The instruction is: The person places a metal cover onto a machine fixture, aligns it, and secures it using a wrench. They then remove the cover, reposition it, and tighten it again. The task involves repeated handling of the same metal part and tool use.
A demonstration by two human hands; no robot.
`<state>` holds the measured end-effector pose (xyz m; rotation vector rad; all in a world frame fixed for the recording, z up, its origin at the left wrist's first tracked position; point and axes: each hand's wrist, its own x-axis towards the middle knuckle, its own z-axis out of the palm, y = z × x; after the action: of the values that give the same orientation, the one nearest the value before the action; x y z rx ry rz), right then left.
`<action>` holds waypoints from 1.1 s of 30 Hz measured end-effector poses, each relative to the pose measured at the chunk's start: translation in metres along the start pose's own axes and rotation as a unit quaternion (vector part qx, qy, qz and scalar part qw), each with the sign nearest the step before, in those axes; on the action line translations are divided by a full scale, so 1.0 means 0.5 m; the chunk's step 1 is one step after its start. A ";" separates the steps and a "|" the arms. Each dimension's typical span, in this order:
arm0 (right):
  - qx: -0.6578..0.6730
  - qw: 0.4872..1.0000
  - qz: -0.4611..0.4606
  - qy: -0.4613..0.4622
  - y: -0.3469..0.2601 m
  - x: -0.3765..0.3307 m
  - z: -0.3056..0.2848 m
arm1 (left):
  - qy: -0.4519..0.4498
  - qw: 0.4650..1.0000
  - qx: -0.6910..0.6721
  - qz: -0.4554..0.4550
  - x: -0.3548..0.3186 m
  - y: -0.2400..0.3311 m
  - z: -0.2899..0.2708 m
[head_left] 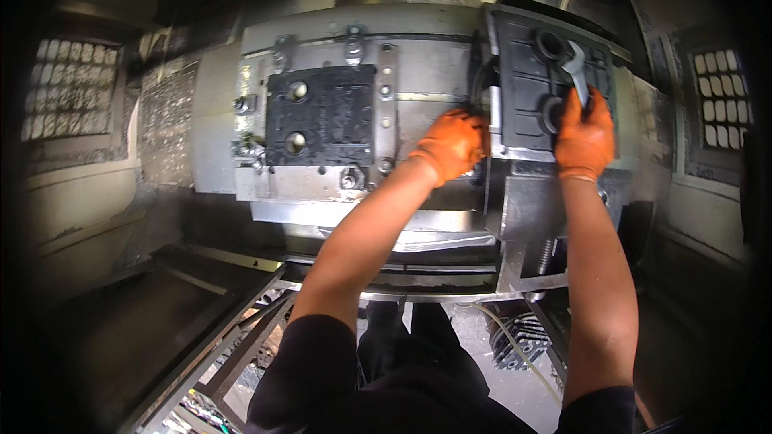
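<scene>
1. Head view: the right hand (585, 138) (orange glove) is clenched around a silver wrench (576, 68), at 2 o'clock.
2. Wrench head lies on the dark right casting (527, 84).
3. Left hand (452, 143) grips this casting's left edge, fingers curled.
4. Another dark casting (322, 115) is clamped at 11 o'clock.

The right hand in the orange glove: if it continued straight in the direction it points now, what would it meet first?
The right hand grips a silver spanner pointing up the dark ribbed casting. Straight on, the spanner's open head would probably reach the round hole near the casting's top first; depth is unclear.
</scene>
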<state>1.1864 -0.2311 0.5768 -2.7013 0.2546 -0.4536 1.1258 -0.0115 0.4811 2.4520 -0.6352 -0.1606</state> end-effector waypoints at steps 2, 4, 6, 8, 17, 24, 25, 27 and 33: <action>-0.006 1.000 0.020 -0.011 -0.012 -0.005 0.005 | 0.046 0.997 0.051 -0.017 -0.011 0.007 0.018; 0.004 1.000 0.015 -0.007 0.000 -0.001 0.003 | 0.133 0.989 0.062 0.001 -0.012 0.013 0.050; 0.016 1.000 -0.017 0.012 0.027 0.000 0.021 | 0.051 0.998 -0.037 -0.019 -0.004 -0.016 0.048; 0.018 1.000 -0.019 0.016 0.011 -0.003 0.014 | -0.020 0.912 -0.409 -0.001 0.009 -0.086 0.036; 0.035 0.998 -0.044 0.042 -0.009 -0.003 0.007 | 0.209 0.573 -0.739 -0.288 0.278 -0.100 -0.033; 0.019 1.000 -0.013 0.011 -0.012 0.000 0.001 | 0.185 0.399 -0.876 -0.195 0.289 -0.125 0.005; 0.017 1.000 -0.010 0.014 -0.015 -0.001 -0.002 | 0.179 0.394 -0.881 -0.189 0.285 -0.123 0.009; 0.018 1.000 -0.007 0.016 -0.018 -0.002 -0.003 | 0.169 0.381 -0.892 -0.177 0.277 -0.120 0.011; 0.005 1.000 -0.007 0.016 -0.017 -0.003 -0.002 | 0.147 0.384 -0.874 -0.259 0.297 -0.138 0.016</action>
<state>1.1858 -0.2234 0.5806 -2.6886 0.2426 -0.5018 1.2824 -0.0374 0.4391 0.3373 0.4973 -0.3548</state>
